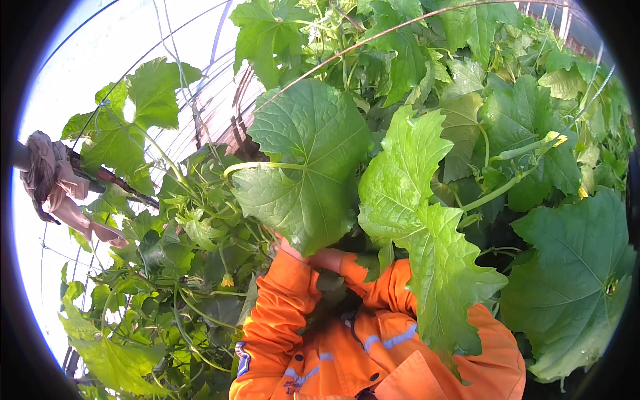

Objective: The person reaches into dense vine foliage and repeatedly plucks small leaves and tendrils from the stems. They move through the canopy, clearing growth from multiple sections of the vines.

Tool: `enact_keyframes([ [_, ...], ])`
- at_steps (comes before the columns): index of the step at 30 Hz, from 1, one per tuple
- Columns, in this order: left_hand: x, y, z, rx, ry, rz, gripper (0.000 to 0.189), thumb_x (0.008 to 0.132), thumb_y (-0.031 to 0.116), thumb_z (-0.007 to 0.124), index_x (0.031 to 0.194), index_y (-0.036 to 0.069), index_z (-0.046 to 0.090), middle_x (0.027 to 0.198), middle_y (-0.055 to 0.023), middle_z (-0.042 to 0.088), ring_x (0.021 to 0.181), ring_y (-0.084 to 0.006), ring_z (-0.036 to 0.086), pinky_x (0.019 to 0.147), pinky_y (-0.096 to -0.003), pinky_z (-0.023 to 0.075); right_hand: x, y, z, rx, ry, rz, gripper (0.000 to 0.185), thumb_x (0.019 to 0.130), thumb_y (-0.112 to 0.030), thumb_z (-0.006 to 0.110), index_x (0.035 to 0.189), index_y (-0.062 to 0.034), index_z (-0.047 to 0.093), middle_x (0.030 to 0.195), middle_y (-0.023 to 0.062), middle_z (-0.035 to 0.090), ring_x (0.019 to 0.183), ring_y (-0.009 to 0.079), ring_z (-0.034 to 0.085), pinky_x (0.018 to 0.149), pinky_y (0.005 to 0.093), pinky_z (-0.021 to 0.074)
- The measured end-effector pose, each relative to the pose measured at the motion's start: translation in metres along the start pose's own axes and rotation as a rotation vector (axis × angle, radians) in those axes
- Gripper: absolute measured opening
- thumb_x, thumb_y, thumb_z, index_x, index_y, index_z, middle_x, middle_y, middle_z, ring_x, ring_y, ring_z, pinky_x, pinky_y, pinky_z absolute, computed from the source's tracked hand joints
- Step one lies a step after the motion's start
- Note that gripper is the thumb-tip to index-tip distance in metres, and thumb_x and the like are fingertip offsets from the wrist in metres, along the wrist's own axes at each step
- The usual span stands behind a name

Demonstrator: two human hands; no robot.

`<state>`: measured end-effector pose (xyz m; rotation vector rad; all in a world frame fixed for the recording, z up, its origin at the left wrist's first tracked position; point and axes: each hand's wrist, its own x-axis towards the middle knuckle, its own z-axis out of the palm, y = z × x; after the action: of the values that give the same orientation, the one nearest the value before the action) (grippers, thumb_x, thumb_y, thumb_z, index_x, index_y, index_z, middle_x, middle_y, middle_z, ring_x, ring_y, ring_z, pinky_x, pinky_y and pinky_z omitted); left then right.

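Note:
Both of my arms, in orange sleeves, reach into a dense climbing vine with broad lobed leaves. My left hand (289,247) shows only as a strip of wrist and finger edge beside thin green stems (260,232). Of my right hand (327,259), the wrist is visible, passing behind a large green leaf (315,165). That leaf covers most of both hands, so their fingers and anything in them are hidden. A bright, jagged leaf (420,220) hangs in front of my right sleeve (382,287).
Slender green fruit (520,150), one yellow-tipped, hangs at the right near a blue twisted cord (592,95). A rusty wire (380,37) arcs overhead. Cloth strips (60,185) are knotted around a pole at the left. A yellow flower (227,280) sits low among the stems.

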<state>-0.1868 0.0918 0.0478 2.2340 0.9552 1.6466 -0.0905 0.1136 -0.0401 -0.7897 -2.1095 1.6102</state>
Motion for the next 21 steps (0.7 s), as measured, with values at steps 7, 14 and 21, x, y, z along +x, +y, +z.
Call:
enact_keyframes([
  [7, -0.018, 0.007, -0.058, -0.121, 0.409, -0.022, 0.06, 0.096, 0.039, 0.043, 0.143, 0.008, 0.02, 0.115, -0.0138, 0.055, 0.099, -0.0231, 0.059, 0.077, -0.0307, 0.0506, -0.001, -0.001, -0.013, 0.019, -0.097, 0.013, 0.029, 0.094, -0.017, 0.05, 0.118, -0.0005, 0.053, 0.104, 0.007, 0.061, 0.09, 0.0146, 0.061, 0.074, 0.0271, 0.0499],
  [14, 0.003, 0.035, -0.093, -0.777, 0.835, -0.044, 0.064, 0.097, 0.043, 0.039, 0.144, 0.004, 0.019, 0.114, -0.0127, 0.054, 0.103, -0.0243, 0.056, 0.082, -0.0332, 0.0505, -0.032, 0.016, -0.072, 0.223, 0.075, -0.012, 0.03, 0.096, -0.02, 0.051, 0.118, -0.0006, 0.053, 0.103, 0.0075, 0.061, 0.092, 0.0143, 0.062, 0.071, 0.0261, 0.0498],
  [21, 0.045, 0.031, -0.015, -0.912, 0.675, -0.123, 0.053, 0.099, 0.034, 0.038, 0.139, 0.001, 0.028, 0.113, -0.0124, 0.052, 0.109, -0.0239, 0.051, 0.095, -0.0386, 0.0449, -0.054, -0.001, -0.108, 0.714, 0.57, -0.294, 0.022, 0.095, -0.015, 0.052, 0.114, -0.0035, 0.055, 0.101, 0.0049, 0.062, 0.086, 0.0104, 0.059, 0.072, 0.0213, 0.0476],
])
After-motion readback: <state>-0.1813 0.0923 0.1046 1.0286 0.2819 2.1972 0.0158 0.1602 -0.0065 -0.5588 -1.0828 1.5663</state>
